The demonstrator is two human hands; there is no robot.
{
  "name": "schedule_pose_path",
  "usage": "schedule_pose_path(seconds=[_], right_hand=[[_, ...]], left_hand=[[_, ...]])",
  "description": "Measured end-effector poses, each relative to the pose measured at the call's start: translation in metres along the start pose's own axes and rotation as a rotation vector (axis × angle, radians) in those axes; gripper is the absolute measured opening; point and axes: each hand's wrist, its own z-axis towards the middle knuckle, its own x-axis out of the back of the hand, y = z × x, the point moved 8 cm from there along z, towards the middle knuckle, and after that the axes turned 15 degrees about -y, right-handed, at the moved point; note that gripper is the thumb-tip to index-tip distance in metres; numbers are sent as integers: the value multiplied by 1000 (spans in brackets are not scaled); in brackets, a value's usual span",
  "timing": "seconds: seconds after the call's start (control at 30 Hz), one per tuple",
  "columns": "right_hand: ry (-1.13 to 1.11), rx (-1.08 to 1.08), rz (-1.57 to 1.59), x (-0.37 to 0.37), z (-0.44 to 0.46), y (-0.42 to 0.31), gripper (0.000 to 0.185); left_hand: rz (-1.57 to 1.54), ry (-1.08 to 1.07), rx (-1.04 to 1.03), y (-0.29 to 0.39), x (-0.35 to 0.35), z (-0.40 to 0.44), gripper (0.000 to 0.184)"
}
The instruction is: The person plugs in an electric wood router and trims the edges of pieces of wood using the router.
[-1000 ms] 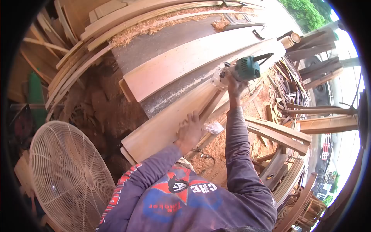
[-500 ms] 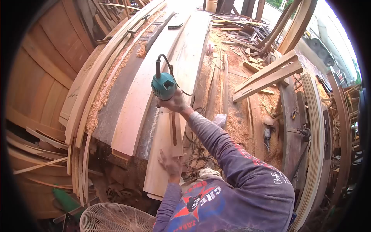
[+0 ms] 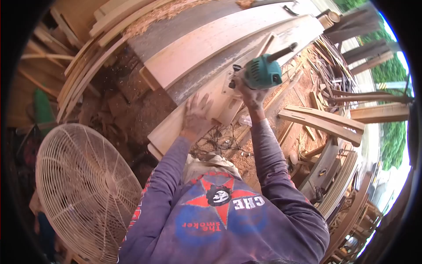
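Observation:
My right hand (image 3: 252, 93) is wrapped around a teal router (image 3: 263, 72), whose base rests over a slotted wooden piece (image 3: 230, 111) on a pale board (image 3: 169, 128). Spread flat on that board, left of the slotted piece, is my left hand (image 3: 197, 115), its fingers apart. The router's cutter is hidden beneath its body, and part of the slot is covered by the tool and my right hand. A wide pale plank (image 3: 198, 48) lies alongside, beyond the board.
A large fan (image 3: 88, 189) stands close on my left. Tangled cables (image 3: 224, 140) lie by the board's near side. Crossed timber pieces (image 3: 323, 123) jut out at the right, among shavings and scrap sticks. Long strips (image 3: 94, 72) are stacked at the far left.
My view has turned and tilted down, bringing more of the fan into sight. The router, still in my right hand, is now nearer my left hand, which remains on the board.

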Motion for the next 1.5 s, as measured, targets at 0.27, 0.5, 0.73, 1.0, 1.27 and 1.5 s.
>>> schedule_pose_path(seconds=[0.27,0.5,0.73,1.0,1.27,1.5], right_hand=[[-88,-172,-132,-40,-47,-29,49],[-260,183,-586,-72,-66,-68,47],[-289,-36,-168,-77,-77,-57,43],[-287,-99,-23,-87,-76,-64,35],[-267,-335,529,-72,-106,-20,62],[-219,-355,434,-68,-98,-33,51]], left_hand=[[-31,8,54,-8,3,-5,88],[125,81,-4,-12,-8,-4,94],[155,73,39,-15,-12,-4,54],[-769,-396,7,-88,5,32,57],[-662,-294,-154,20,70,168,104],[-288,-620,-316,78,-2,192,144]])
